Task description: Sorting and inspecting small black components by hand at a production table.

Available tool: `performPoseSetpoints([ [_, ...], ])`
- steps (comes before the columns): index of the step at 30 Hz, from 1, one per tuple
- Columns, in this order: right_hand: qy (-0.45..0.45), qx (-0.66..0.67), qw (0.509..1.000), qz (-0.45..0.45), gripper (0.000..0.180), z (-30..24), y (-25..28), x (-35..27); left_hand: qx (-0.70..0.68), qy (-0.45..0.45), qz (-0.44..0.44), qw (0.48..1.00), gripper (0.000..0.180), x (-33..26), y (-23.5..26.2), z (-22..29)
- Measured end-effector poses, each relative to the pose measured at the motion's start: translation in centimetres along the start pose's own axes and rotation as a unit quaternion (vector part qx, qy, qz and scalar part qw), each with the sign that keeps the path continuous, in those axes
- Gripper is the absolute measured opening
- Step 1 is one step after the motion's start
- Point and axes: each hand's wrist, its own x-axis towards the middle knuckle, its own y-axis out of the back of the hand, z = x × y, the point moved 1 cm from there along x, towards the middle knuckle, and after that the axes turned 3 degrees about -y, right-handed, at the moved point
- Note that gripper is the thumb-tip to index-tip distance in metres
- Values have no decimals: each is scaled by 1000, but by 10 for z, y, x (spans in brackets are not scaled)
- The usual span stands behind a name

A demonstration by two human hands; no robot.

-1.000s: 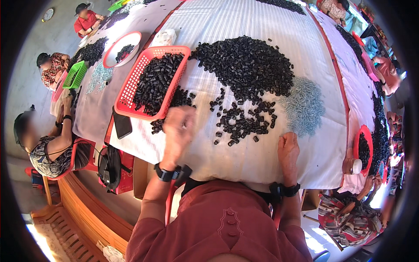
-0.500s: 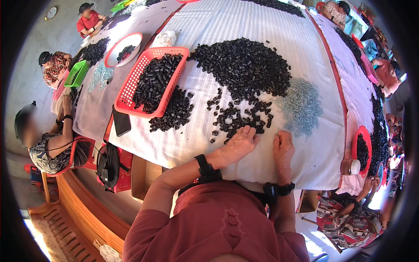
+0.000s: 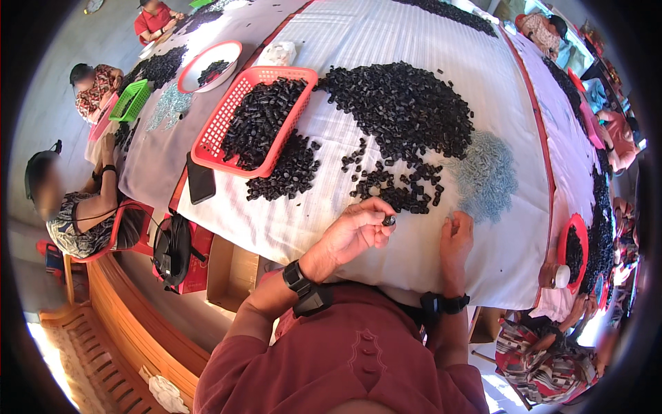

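Note:
My left hand (image 3: 355,231) is turned palm up above the near part of the cloth, with a small black cylindrical piece (image 3: 389,221) pinched between thumb and fingers. To its right, my right hand (image 3: 456,241) has its fingertips drawn together beside a heap of small clear bluish pieces (image 3: 488,176). Whatever those fingertips hold is too small to make out. Just beyond my left hand lie loose black pieces (image 3: 407,186), and a larger black heap (image 3: 403,107) spreads behind them. At left, a red-pink plastic basket (image 3: 207,153) holds more black pieces, with others spilled beside it.
A dark phone (image 3: 201,181) lies left of the basket. Behind are a white red-rimmed basin (image 3: 238,55) and a crumpled white bag (image 3: 279,53). A lidded jar (image 3: 555,276) stands at the right edge near a red basket (image 3: 583,241). Other people sit around the white-clothed table (image 3: 276,234).
My left hand has lifted off the loose black pieces, turned palm up and come nearer, now with one piece in its fingers. My right hand stays near the clear heap, fingertips together.

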Motion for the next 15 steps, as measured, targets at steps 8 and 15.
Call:
performPoseSetpoints([
  [8,23,236,954,-181,15,-102,28,-12,161,-74,11,984,12,-21,8,-2],
  [15,25,320,910,-260,19,-118,11,-17,315,-159,7,935,11,-28,9,-10],
])
